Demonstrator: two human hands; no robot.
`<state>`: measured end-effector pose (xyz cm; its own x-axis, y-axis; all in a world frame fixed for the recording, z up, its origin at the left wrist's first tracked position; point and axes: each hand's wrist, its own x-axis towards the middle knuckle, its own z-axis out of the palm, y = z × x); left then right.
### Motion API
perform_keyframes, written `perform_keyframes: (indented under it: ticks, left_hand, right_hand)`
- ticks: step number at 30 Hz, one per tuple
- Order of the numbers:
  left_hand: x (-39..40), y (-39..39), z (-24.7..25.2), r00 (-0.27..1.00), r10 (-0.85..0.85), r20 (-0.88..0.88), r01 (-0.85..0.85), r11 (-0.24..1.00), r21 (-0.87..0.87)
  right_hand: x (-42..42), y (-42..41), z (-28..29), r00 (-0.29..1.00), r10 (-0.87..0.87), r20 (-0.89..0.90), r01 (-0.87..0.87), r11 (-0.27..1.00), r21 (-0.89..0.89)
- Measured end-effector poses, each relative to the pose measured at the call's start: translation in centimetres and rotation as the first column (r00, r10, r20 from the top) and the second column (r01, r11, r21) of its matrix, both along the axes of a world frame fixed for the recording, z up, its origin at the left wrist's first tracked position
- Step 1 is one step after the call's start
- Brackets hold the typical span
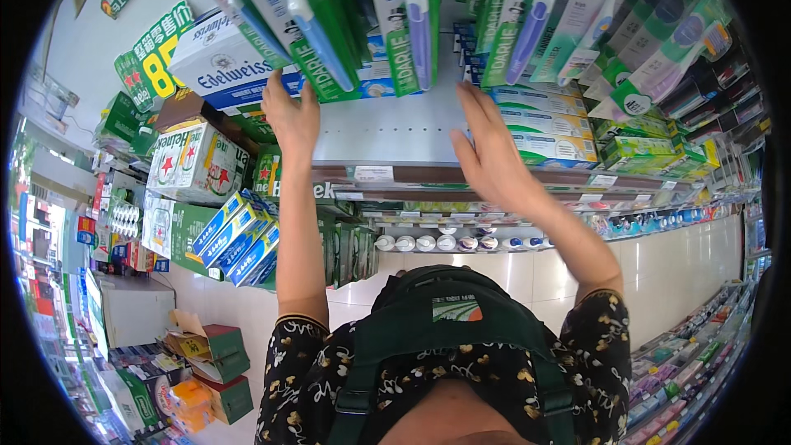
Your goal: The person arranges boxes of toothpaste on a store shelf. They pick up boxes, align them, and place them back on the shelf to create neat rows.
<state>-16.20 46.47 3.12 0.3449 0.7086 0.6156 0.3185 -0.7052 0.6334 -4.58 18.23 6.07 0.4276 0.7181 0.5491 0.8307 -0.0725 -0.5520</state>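
Note:
Both my arms reach to a light grey metal shelf (383, 136) of toothpaste boxes. My left hand (291, 112) is at the shelf's left end, thumb and fingers spread, beside blue-and-white boxes (377, 81); whether its fingertips touch one is unclear. My right hand (485, 148) lies over the shelf near stacked toothpaste boxes (547, 123), its palm turned inward and nothing seen in its grip. Packaged Darlie toothbrushes (420, 31) hang above and between my hands. More toothpaste boxes (241, 238) rest in a slanted pile on green beer cartons left of my left forearm.
An Edelweiss carton (222, 65) and a Heineken carton (198, 164) stand close on the left. Lower shelves hold white-capped bottles (426, 243). Open cardboard boxes (216, 349) sit on the floor at lower left. Another stocked shelf (686, 364) runs along the lower right.

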Motion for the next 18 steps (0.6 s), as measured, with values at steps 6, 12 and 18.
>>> perform_keyframes:
  ticks: [6,12,18]
  left_hand:
    - [2.7,3.8,2.6,0.919,-0.22,0.327,0.376,0.736,-0.564]
    - [4.4,6.7,0.2,0.936,-0.225,0.27,0.351,0.556,-0.754]
    - [4.6,4.9,-0.1,0.892,-0.271,0.363,0.449,0.423,-0.787]
  right_hand:
    - [7.6,12.4,0.5,0.899,-0.152,-0.411,0.073,0.977,-0.202]
    - [10.7,16.8,0.2,0.877,-0.121,-0.465,0.063,0.988,-0.14]
    - [11.9,16.5,0.0,0.894,-0.099,-0.437,0.035,0.988,-0.152]
